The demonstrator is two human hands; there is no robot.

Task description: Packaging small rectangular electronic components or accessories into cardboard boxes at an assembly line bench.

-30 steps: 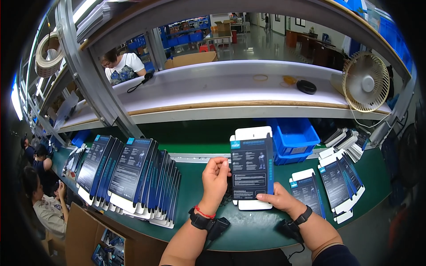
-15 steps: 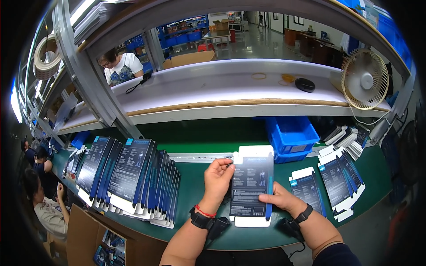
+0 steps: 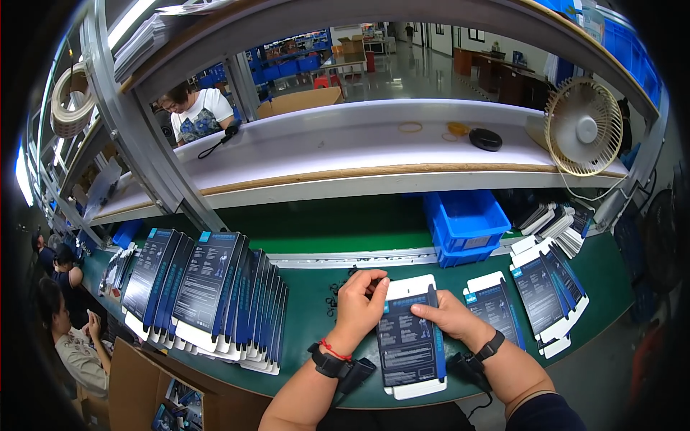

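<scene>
A dark blue-black flattened carton (image 3: 410, 345) with white end flaps is in front of me, tilted over the near table edge. My right hand (image 3: 449, 316) grips its upper right side, thumb across the printed face. At the upper left corner, by the white top flap, my left hand (image 3: 361, 305) is closed with its fingers curled in a pinch on the carton's edge; the fingertips are partly hidden. Several small black pieces (image 3: 333, 298) lie on the green table just beyond my left hand.
Rows of matching cartons (image 3: 208, 280) lean at the left. More cartons lie at the right, a single one (image 3: 496, 305) and a fanned stack (image 3: 543, 287). Blue bins (image 3: 471, 223) stand behind, under a shelf (image 3: 345, 154) with a fan (image 3: 583, 129). An open cardboard box (image 3: 136, 381) sits lower left.
The carton has moved down toward me. My right hand has shifted up to its upper side, and my left hand sits slightly lower; the small black pieces now show behind it.
</scene>
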